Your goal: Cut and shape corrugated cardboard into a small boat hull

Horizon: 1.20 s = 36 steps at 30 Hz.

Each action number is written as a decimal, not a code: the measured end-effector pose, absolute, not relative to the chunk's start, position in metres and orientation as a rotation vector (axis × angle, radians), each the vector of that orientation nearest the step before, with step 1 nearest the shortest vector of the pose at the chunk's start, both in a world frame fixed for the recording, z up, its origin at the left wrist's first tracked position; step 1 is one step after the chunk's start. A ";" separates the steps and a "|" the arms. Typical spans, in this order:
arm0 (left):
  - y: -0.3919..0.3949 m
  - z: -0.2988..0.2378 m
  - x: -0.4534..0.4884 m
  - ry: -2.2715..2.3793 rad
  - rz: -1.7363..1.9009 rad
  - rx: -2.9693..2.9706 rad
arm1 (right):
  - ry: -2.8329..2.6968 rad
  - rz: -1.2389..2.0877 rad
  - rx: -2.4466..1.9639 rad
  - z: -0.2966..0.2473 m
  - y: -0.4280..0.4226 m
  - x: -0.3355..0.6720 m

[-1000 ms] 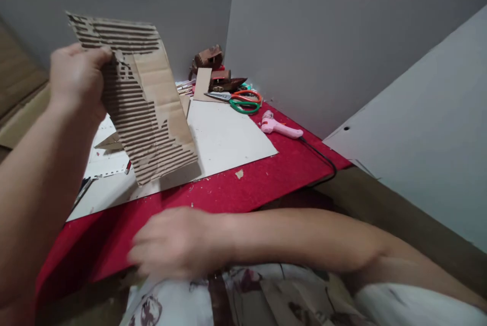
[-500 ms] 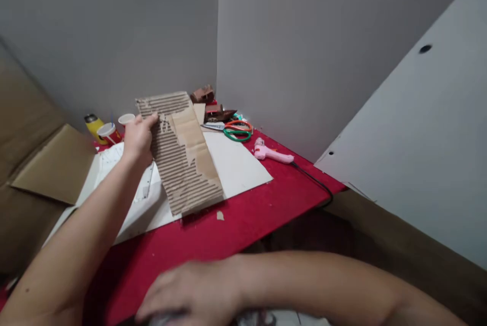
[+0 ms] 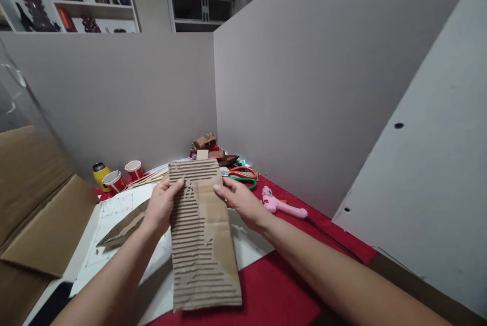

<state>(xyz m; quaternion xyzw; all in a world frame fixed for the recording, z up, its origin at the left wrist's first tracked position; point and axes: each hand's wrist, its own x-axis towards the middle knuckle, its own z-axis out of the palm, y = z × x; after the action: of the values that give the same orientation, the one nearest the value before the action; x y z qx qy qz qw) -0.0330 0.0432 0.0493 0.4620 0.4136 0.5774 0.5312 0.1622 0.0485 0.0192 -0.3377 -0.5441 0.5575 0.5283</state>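
Well, I see a corrugated cardboard piece (image 3: pixel 207 250) held over the red table (image 3: pixel 277 290), the left hand (image 3: pixel 162 204) grasping its left edge, the right hand (image 3: pixel 243 203) its right. Past the cardboard's far right corner lie scissors (image 3: pixel 243 179); right of it, a pink corded tool (image 3: pixel 284 208); left, two cups (image 3: pixel 114 182).

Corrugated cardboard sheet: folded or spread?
Spread. The corrugated cardboard sheet shows one long, partly peeled face from end to end, with no flap folded over it.
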 end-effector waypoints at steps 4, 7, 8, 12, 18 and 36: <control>0.047 0.033 -0.023 0.981 1.257 1.092 | -1.210 1.507 -0.685 0.002 0.066 0.149; 0.049 0.019 -0.021 0.960 1.199 1.076 | -1.182 1.525 -0.740 -0.009 0.077 0.150; 0.049 0.014 -0.020 0.975 1.203 1.058 | -1.185 1.465 -0.779 -0.011 0.081 0.154; 0.050 0.003 -0.019 1.044 1.214 1.000 | -1.170 0.830 -0.898 -0.005 0.086 0.171; 0.042 0.008 -0.018 1.000 1.126 1.108 | -1.914 0.423 -0.662 0.016 0.070 0.162; 0.025 0.020 -0.016 1.091 1.089 1.332 | -2.145 0.270 -0.683 0.014 0.070 0.152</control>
<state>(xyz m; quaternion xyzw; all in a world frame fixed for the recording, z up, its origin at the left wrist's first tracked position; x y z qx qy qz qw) -0.0159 0.0250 0.0196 0.5567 0.4558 0.4552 0.5246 0.1517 0.0700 0.0137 -0.2729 -0.8572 0.1078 0.4233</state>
